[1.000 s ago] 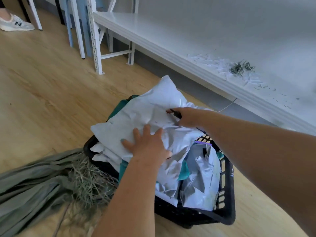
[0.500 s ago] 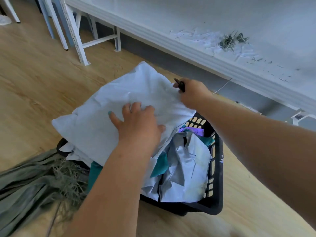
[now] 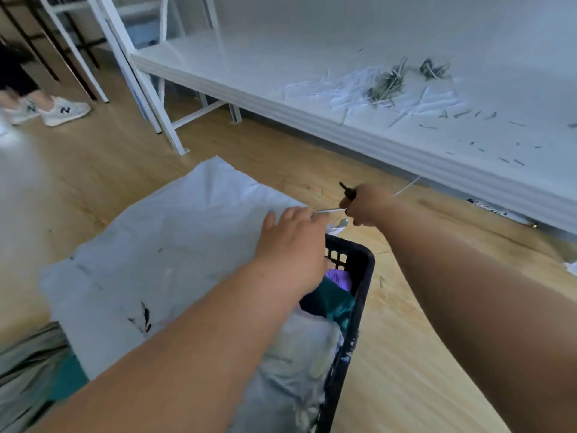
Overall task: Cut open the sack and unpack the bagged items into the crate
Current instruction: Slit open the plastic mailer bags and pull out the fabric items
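Head view: white bag atop a full crate, both hands at its far corner

Head camera looked down at a black crate (image 3: 359, 270) standing on a wooden floor (image 3: 406, 354). A large white bag (image 3: 175, 239) lay across the crate's top and hung over its left side, creased and smudged with dark marks. Under it, inside the crate, showed other bagged items: crumpled silvery-white bags (image 3: 299, 370), something teal (image 3: 334, 304) and a purple piece (image 3: 338, 278) near the far right corner.

The left hand (image 3: 293, 245) lay on the white bag's far right corner, fingers stretched forward and loose, the grip released; its fingertips reached a thin white strip (image 3: 331, 210) that ran across to the other hand. The right hand (image 3: 367, 206), just beyond the crate's far right corner and over the floor, was clenched around a small dark tool (image 3: 348, 190) whose tip poked up past the knuckles; that same grip met the strip's end. Motion blur made the tool's kind hard to tell.

At the lower left edge, grey-green sack fabric (image 3: 28, 370) lay on the floor beside the crate. A low white shelf (image 3: 374, 132) ran along the far side, carrying white paper scraps (image 3: 352, 95) and tufts of green fibre (image 3: 387, 84). At the far left, another person's sneakers (image 3: 62, 110) stood on the floor.
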A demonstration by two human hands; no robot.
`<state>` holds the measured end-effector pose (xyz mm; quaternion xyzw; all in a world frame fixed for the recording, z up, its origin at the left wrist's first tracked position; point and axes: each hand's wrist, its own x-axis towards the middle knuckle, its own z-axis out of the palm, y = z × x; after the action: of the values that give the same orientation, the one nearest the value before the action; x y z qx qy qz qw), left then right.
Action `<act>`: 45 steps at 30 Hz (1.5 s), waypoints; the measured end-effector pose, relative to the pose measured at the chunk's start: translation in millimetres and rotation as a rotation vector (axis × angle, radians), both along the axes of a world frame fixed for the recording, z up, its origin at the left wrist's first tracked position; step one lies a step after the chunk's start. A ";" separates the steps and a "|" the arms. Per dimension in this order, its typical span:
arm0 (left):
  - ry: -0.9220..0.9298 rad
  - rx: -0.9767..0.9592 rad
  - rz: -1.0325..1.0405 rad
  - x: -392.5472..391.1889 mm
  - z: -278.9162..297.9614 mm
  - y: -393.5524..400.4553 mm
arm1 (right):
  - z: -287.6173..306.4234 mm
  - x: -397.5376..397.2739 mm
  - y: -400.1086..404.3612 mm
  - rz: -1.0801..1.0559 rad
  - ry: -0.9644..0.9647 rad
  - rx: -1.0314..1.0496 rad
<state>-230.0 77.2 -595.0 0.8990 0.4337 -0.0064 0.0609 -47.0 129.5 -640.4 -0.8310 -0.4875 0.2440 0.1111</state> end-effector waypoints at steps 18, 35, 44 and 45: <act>0.431 -0.160 0.022 72.2 -70.2 15.7 | -149.2 30.8 52.1 0.480 0.231 -0.115; 0.023 -0.239 0.126 66.6 -65.8 -10.5 | -48.5 48.3 -23.1 -0.295 0.055 0.390; -0.564 0.372 0.254 27.5 -6.1 -4.6 | 29.5 -21.7 -56.3 -0.319 0.148 0.800; -0.552 0.355 0.370 14.5 -3.6 0.5 | 39.5 -31.5 -54.6 -0.306 0.157 0.850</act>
<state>-215.5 77.7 -598.5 0.7700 0.5503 0.3224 0.0189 -78.5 74.9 -600.9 -0.7532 -0.4059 0.0651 0.5135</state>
